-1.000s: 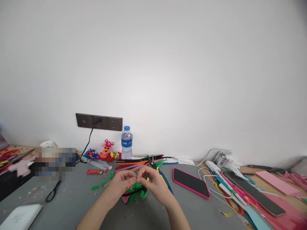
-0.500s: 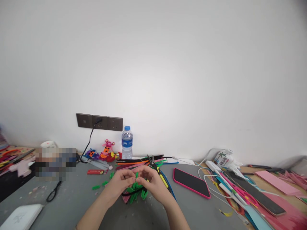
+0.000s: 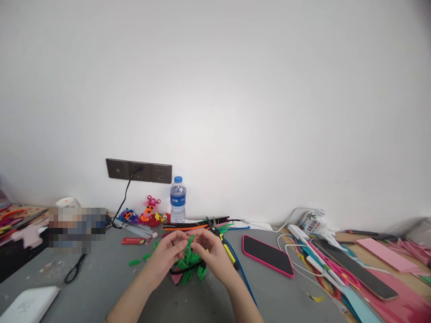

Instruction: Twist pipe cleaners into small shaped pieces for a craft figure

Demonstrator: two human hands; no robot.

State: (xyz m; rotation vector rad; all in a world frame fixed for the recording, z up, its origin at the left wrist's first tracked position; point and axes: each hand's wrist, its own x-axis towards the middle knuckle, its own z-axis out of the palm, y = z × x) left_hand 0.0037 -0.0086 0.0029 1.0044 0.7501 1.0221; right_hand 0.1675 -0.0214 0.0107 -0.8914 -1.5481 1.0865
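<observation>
My left hand (image 3: 168, 256) and my right hand (image 3: 211, 255) meet above the grey table, fingers bent inward. Between their fingertips is a short piece of green pipe cleaner (image 3: 190, 241), slanting up to the right. Both hands pinch it, though the fingers partly cover it. Just below lies a pile of green pipe cleaner pieces (image 3: 186, 279), with a black pipe cleaner (image 3: 183, 271) across it. Beside my right hand are pliers with yellow and black handles (image 3: 229, 252). A few loose green pieces (image 3: 134, 262) lie left of my left hand.
Behind the hands are a bundle of coloured pipe cleaners (image 3: 185, 228) and a water bottle (image 3: 178, 200). Small pipe cleaner figures (image 3: 150, 210) stand left of it. To the right lie a pink-cased phone (image 3: 268, 255), white cables and pink scissors (image 3: 340, 269). A white box (image 3: 32, 305) sits front left.
The green piece between my fingertips has gone from nearly upright to slanting right, and more of it shows. My fingers have shifted slightly around it. The view has moved a little.
</observation>
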